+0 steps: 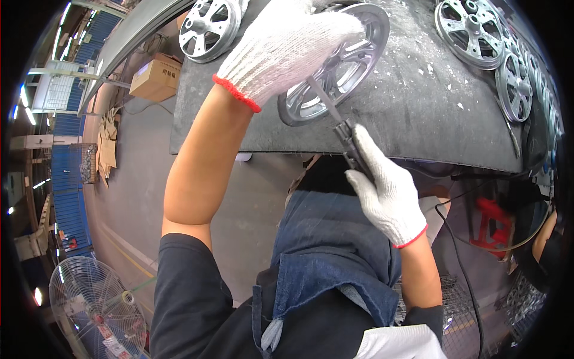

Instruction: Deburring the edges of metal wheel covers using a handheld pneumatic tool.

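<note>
A silver spoked metal wheel stands tilted near the bench's front edge. My left hand, in a white knit glove with a red cuff, grips its upper left side; the thumb lies across the face, and the other fingers are mostly hidden. My gloved right hand is wrapped around the dark handle of a tool that looks like a file. Its narrow flat blade points up and left against the lower part of the wheel, where my left hand partly covers the tip.
The dark bench top carries pale chips. Another wheel is at the left, and several more wheels crowd the right side. A cardboard box, a floor fan, a red stool and a hanging black cable surround me. At the right edge shows another person's arm.
</note>
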`<state>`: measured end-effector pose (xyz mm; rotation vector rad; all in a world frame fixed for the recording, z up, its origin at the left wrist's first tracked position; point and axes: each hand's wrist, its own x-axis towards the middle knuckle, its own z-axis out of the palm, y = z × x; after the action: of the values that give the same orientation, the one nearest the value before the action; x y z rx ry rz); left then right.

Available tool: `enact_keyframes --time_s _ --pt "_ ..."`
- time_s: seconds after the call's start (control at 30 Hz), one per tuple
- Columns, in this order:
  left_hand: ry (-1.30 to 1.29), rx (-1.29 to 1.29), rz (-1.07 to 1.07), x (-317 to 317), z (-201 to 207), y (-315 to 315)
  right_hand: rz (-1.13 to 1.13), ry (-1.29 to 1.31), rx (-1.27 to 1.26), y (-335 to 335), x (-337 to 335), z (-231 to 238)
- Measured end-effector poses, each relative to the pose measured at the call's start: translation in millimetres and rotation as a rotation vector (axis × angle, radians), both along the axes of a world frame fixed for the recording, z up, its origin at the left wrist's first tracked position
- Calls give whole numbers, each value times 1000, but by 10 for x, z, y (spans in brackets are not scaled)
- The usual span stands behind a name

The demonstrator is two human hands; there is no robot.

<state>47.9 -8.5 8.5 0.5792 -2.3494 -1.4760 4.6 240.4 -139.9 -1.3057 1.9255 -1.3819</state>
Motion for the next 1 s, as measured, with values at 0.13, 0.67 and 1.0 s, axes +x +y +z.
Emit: enact_keyframes --time_s 0.13,0.67,1.0 --pt "-24 -127 -54 87 76 107 64 -107 106 63 -74 233" --pt "156 -735 -121 159 56 -28 127 -1 101 184 -13 284" --pt "139 -203 -2 109 -341 -308 -5 684 217 17 -72 207"
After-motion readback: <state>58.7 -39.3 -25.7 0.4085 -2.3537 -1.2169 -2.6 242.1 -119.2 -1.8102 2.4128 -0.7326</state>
